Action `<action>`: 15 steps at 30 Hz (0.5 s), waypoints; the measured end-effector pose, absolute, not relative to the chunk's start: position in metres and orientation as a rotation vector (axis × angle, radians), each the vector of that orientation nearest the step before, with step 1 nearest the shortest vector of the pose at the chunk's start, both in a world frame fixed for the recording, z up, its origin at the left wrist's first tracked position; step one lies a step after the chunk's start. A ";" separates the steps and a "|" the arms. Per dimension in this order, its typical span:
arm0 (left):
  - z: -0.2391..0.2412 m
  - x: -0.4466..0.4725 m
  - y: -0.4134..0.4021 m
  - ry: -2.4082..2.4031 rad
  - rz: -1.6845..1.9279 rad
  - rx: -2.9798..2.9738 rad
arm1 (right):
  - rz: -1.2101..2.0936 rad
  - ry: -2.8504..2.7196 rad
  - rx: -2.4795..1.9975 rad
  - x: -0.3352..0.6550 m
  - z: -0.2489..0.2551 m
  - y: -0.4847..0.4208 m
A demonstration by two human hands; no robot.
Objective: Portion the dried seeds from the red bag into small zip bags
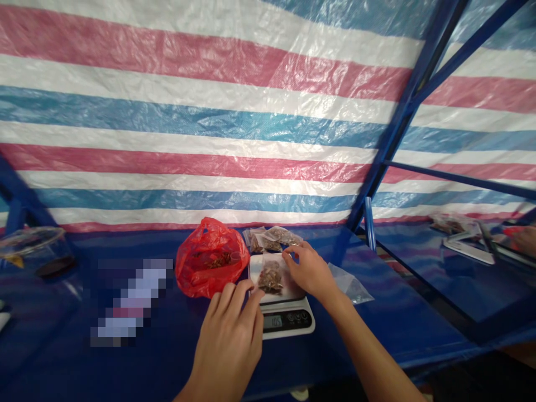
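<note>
A clear bag of dried brown pieces (271, 277) lies on the white platform of a kitchen scale (288, 318), whose display reads about 105. My left hand (230, 329) is at the platform's left edge, its fingers curved and apart, with the thumb tip close to the bag's lower left corner. Over the platform's upper right part, my right hand (310, 269) has thumb and index finger tip to tip. Whether anything thin is between them cannot be made out. A red plastic bag (190, 273) stands open left of the scale, with brown pieces and a small cup inside.
Several filled clear bags (272, 239) lie behind the scale. Flat, clear plastic bags (349, 283) lie to its right. A clear tub (37, 251) stands far left on the blue table (167, 368). Blue metal posts (389, 134) and a striped tarp (209, 128) close off the back.
</note>
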State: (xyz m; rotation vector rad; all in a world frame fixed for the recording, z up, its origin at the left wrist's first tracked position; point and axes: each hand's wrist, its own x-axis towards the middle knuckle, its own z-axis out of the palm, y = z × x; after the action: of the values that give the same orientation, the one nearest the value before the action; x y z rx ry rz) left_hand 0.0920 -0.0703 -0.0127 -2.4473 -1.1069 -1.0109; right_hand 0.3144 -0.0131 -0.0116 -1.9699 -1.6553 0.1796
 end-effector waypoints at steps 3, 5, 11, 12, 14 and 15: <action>-0.016 0.096 -0.071 -1.168 -1.081 -2.523 | 0.194 -1.655 -1.878 0.318 -0.016 -0.010; -0.017 0.098 -0.067 -1.296 -1.170 -2.569 | 0.285 -1.658 -1.714 0.318 -0.015 -0.009; -0.025 0.107 -0.049 -1.919 -1.850 -2.484 | 0.615 -1.579 -1.188 0.295 0.007 -0.004; -0.025 0.109 -0.046 -2.000 -1.975 -2.501 | 0.617 -1.562 -1.169 0.287 0.011 -0.003; -0.027 0.114 -0.041 -2.093 -2.219 -2.520 | 0.622 -1.534 -1.160 0.271 0.016 0.002; -0.028 0.116 -0.039 -2.110 -2.348 -2.502 | 0.624 -1.523 -1.164 0.263 0.018 0.005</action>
State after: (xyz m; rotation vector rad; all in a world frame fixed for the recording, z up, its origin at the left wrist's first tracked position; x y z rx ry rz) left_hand 0.1163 -0.0386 -0.0281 -2.5021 -2.1096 -2.3483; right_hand 0.2628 0.0054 0.0175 -1.1643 -1.5235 0.6239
